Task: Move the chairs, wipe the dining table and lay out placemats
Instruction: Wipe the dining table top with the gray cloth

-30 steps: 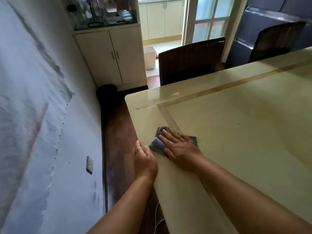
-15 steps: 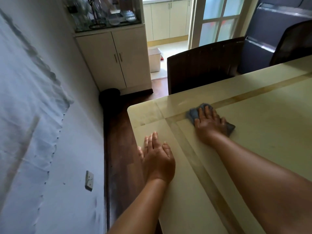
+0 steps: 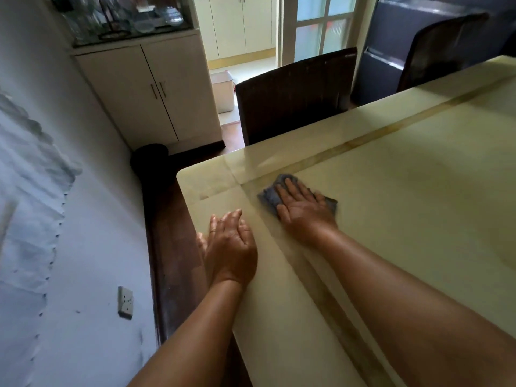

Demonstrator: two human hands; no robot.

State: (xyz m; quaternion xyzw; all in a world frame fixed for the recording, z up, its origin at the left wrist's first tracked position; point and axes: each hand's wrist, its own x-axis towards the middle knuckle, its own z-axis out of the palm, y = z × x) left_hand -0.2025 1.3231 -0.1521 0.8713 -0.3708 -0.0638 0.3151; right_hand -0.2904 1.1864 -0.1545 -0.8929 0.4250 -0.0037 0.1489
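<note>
The glossy cream dining table (image 3: pixel 405 191) fills the right half of the view, its near-left corner in the middle. My right hand (image 3: pixel 303 210) presses flat, fingers straight, on a blue-grey cloth (image 3: pixel 269 196) lying by the brown inlay stripe near that corner. My left hand (image 3: pixel 230 245) rests flat on the table's left edge, holding nothing. A dark wooden chair (image 3: pixel 296 96) stands at the far side of the table, and a second dark chair (image 3: pixel 441 48) further right.
A white wall with a socket (image 3: pixel 125 302) runs close along the left, with a narrow strip of dark wood floor (image 3: pixel 173 247) between it and the table. A cream cabinet (image 3: pixel 150 90) stands in the far corner, a dark round bin (image 3: pixel 149 160) at its foot.
My right hand slid the cloth away toward the far edge, then back a little toward the corner. My left hand moved from the table's rim onto its top.
</note>
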